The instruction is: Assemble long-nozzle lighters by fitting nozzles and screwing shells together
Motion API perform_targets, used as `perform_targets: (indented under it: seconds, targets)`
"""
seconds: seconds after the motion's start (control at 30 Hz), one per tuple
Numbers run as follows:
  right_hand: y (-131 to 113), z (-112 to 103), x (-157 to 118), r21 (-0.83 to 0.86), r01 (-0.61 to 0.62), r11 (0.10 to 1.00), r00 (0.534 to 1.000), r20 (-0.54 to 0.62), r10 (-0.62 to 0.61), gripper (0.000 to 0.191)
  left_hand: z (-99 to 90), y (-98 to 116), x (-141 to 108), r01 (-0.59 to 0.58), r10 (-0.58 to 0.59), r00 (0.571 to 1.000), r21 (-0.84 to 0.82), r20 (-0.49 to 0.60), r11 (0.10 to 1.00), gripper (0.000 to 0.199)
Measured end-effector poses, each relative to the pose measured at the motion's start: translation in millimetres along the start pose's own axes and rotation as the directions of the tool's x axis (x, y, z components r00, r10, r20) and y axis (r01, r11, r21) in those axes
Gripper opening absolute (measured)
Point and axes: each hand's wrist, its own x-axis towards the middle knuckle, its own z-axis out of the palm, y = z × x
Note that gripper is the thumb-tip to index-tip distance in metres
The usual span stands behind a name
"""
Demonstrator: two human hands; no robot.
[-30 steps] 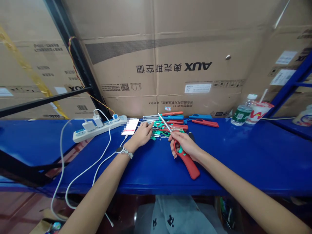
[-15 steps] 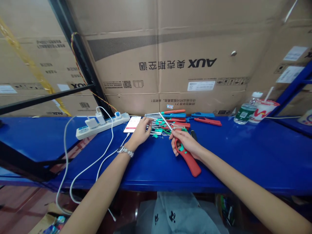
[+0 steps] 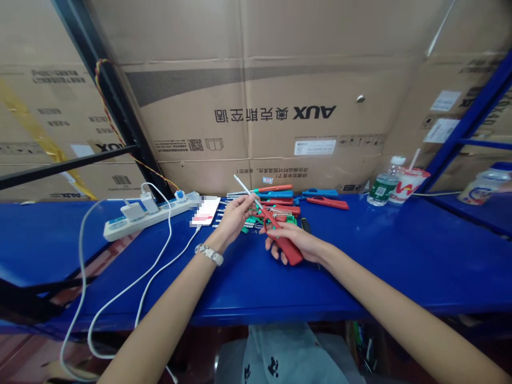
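A red long-neck lighter [image 3: 288, 250] with a silver metal tube is held above the blue table. My right hand [image 3: 294, 238] is closed around its red handle, and the tube points up and to the left. My left hand [image 3: 236, 216] pinches the metal tube partway along, fingers and thumb together. Behind and below both hands lies a pile of lighter parts [image 3: 280, 202] in red, blue and green with silver tubes; the hands hide some of it. A dark screwdriver-like handle [image 3: 306, 225] lies just beyond my right hand.
A white power strip [image 3: 154, 217] with plugs and cables lies left, beside a phone [image 3: 208, 209]. Blue and red lighter shells [image 3: 328, 203] lie right of the pile. Farther right stand a water bottle [image 3: 384, 184] and a paper cup [image 3: 408, 186]. Cardboard boxes [image 3: 276, 80] form a wall behind.
My left hand has come from the pile onto the lighter's metal tube. My right hand has turned the lighter, drawing its handle up from the front edge. The view has shifted to the right.
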Motion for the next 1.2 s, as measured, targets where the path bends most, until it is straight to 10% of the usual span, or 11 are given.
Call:
perform_targets:
  seconds: [0.43,0.87,1.2]
  targets:
    - [15.5,3.4,1.7,-0.251,0.235,0.939,0.941,-0.182,-0.285,0.043,10.3,-11.7,-32.8,0.002,-0.021,0.980,0.093,0.199,0.996,0.023]
    - [-21.6,-24.5,21.2,-0.575,0.233,0.784,0.889,-0.200,-0.411,0.036,20.7,-11.3,-1.0,0.181,-0.179,0.983,-0.077,0.033,0.980,0.004]
    - [-51.9,-46.1,64.5,-0.694,0.124,0.709,0.934,-0.160,-0.319,0.030,32.4,-17.4,17.0,0.091,-0.149,0.960,-0.240,-0.237,0.966,0.017]
